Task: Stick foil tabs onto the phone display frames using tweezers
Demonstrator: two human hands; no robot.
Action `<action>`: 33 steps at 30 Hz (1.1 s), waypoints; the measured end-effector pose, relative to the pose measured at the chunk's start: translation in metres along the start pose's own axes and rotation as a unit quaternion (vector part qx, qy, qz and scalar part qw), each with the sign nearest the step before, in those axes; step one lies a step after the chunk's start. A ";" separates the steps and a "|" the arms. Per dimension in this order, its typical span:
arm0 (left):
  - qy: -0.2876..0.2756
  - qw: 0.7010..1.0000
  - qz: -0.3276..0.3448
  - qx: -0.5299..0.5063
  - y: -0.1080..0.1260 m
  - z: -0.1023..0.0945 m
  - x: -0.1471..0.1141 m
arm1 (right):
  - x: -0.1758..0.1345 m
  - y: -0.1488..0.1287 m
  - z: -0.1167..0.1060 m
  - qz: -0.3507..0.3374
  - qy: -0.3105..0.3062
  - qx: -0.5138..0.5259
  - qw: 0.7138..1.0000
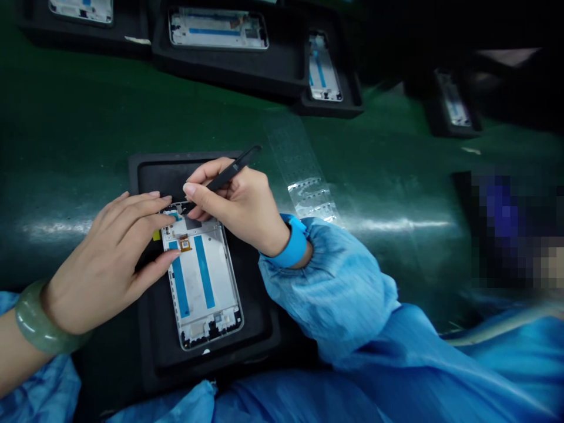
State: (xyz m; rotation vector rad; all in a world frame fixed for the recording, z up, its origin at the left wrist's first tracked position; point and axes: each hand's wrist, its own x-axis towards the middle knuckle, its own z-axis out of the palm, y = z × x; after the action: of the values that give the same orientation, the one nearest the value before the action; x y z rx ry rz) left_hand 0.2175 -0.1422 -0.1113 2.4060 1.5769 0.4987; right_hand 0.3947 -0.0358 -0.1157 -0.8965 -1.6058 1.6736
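Observation:
A phone frame [197, 320] with blue adhesive strips and a small brown flex cable [185, 244] lies in a black foam tray [259, 329]. My right hand [240, 202] grips black tweezers [233, 169] like a pen, their tip down at the frame's upper end. The exact spot under the tip is partly covered by my fingers. Over the frame's upper left edge rests my left hand [117, 247], its fingers stretched out and the thumb near the flex cable. A yellow tab [156, 235] shows beside the frame under that hand.
Black foam trays with more phone frames [218, 29] stand along the back of the green table [88, 111]. A clear plastic strip [304, 170] lies right of my tray. Further right stands another tray with a phone frame [453, 100].

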 end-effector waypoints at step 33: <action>-0.004 0.999 0.014 0.030 -0.002 0.002 0.006 | 0.007 0.002 -0.007 -0.116 -0.007 -0.119 0.986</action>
State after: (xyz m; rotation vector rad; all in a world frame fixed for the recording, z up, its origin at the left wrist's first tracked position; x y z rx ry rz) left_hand 0.2186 -0.1361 -0.1131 2.4752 1.5778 0.4516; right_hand 0.3965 -0.0261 -0.1177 -0.7772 -1.8702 1.3508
